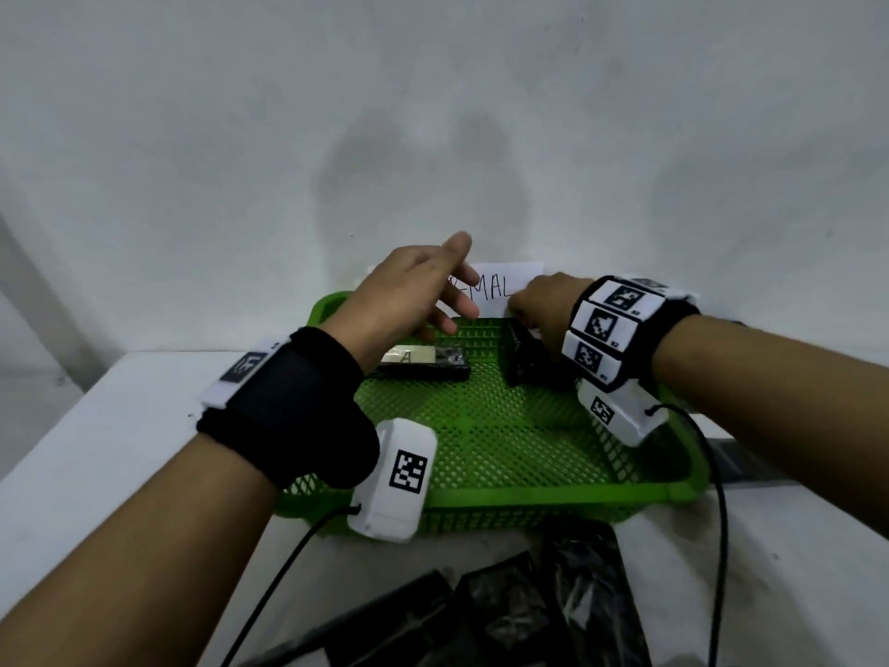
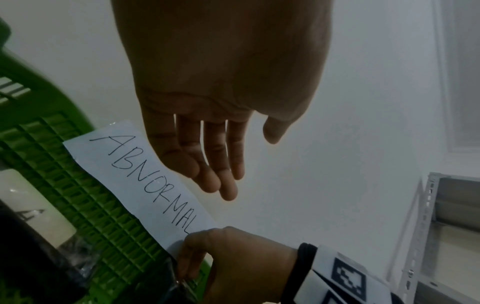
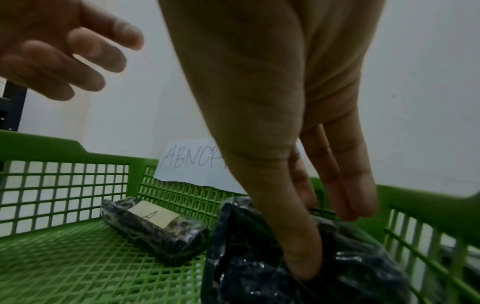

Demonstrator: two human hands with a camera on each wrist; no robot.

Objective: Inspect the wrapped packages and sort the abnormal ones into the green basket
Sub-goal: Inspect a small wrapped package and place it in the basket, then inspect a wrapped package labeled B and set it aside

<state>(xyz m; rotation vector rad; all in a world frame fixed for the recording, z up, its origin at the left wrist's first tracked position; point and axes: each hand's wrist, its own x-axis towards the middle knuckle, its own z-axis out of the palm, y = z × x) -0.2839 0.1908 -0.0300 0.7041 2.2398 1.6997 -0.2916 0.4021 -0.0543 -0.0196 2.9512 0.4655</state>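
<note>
Packages: right hand point(image 1: 543, 305) pinches a black wrapped package point(image 3: 298, 257) inside the green basket point(image 1: 505, 454); left hand point(image 1: 413, 286) hovers, fingers point(image 2: 207, 164) spread and empty.

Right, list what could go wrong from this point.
1. The right hand grips a black wrapped package against the green basket's far right corner; it may end up propped on the wall.
2. Its knuckles sit beside the ABNORMAL label; pulling back could knock it loose.
3. The open left hand hovers above the labelled package.
</note>
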